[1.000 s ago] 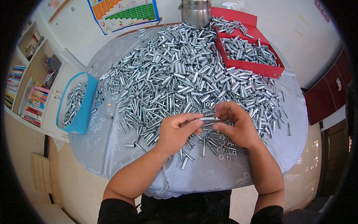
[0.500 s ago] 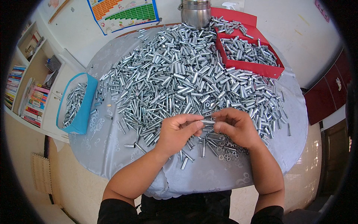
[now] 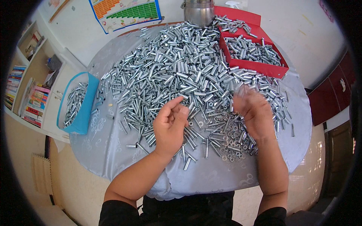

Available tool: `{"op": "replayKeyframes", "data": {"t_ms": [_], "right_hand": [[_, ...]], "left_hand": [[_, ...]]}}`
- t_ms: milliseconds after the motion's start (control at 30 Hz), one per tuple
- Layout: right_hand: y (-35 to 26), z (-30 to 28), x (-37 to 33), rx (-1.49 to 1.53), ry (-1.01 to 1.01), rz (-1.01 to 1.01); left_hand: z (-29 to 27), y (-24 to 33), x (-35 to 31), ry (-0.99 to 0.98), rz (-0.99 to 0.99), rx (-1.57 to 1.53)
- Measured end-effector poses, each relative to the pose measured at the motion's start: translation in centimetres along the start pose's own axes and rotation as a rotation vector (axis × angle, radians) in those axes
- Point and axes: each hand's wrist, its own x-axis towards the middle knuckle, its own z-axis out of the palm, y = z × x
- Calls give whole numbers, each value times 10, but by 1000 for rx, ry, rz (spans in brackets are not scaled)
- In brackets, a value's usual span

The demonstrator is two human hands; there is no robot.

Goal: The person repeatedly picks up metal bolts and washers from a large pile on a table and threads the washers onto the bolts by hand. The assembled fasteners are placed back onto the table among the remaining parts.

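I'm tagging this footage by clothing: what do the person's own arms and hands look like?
Black sleeves leave both forearms bare. The left hand is ungloved, with no jewellery visible; the right hand looks ungloved too, though it is blurred.

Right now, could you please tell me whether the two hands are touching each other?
No, the left hand and the right hand are apart, with loose metal washers showing in the gap between them.

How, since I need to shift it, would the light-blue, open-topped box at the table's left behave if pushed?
The light-blue box would probably feel heavy for its size, since silvery metal pieces lie inside. Its thin-looking walls may flex. The creased grey tablecloth underneath might bunch up.
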Motion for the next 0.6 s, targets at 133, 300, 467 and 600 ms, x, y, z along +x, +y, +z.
{"op": "replayKeyframes", "data": {"t_ms": [133,300,467,600], "right_hand": [[-6,-4,6,250,207,-222],[3,-21,8,85,270,-183],[7,-17,5,-95,279,-143],[11,-10,4,-224,231,-124]], "left_hand": [[-1,-2,0,-5,4,-2],[0,-1,0,4,-22,-14],[-7,-4,5,27,132,276],[-11,5,9,76,233,497]]}}
